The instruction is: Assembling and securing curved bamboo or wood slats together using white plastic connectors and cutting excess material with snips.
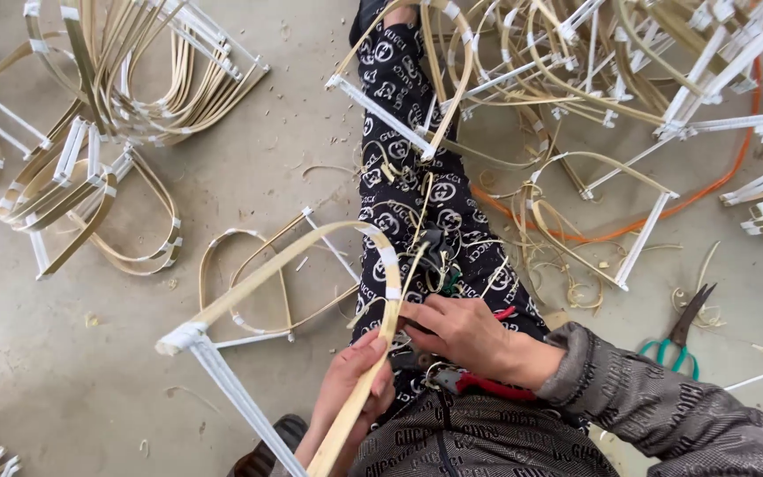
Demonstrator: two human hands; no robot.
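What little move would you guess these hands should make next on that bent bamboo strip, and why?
Probably pull the binding snug: the left hand grips the bamboo strip just below the white tape, and the right hand pinches right beside it, its fingertips touching the curve.

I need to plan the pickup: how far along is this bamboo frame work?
Finished-looking bent frames lie piled at top left and top right. In hand: the left hand grips a bent bamboo strip on a white-wrapped bar, the right hand at its taped bend. Loose shavings and scissors remain on the floor.
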